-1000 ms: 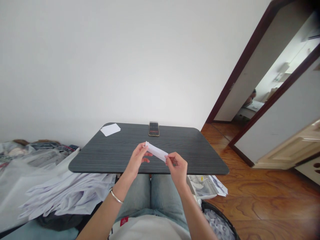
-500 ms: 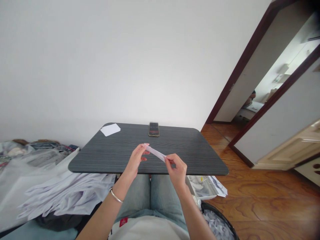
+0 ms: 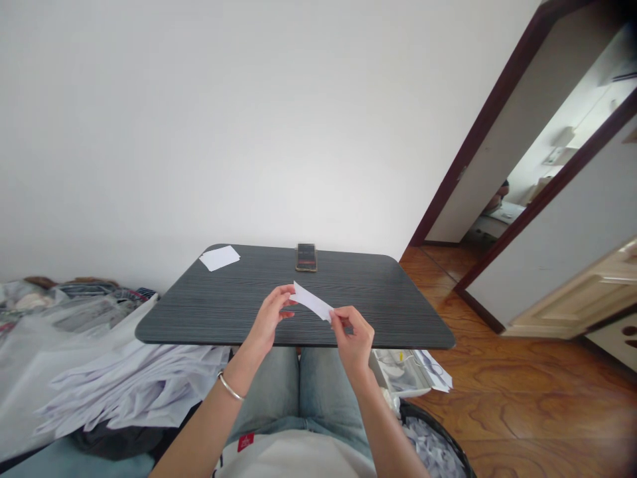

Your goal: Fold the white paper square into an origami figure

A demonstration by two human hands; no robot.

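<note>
A narrow strip of white paper point(image 3: 312, 301) slants between my two hands above the front half of the dark table point(image 3: 189, 299). My right hand point(image 3: 352, 332) pinches its lower right end between thumb and fingers. At its upper left end is my left hand point(image 3: 271, 315), its fingers curled round that end with a gap between the upper and lower fingers; the paper's edge rests at the fingertips. White paper sheets point(image 3: 219, 258) lie at the table's back left corner. A phone point(image 3: 306, 257) stands at the back middle.
Crumpled white sheets point(image 3: 134, 385) are heaped left of the table. To the right below it are an open box point(image 3: 403, 372) with items in it and a black-rimmed bag point(image 3: 438, 451) of paper scraps. A doorway opens at the right.
The paper strip has turned so that more of its flat face shows, and its left end stands slightly higher. My hands have barely moved.
</note>
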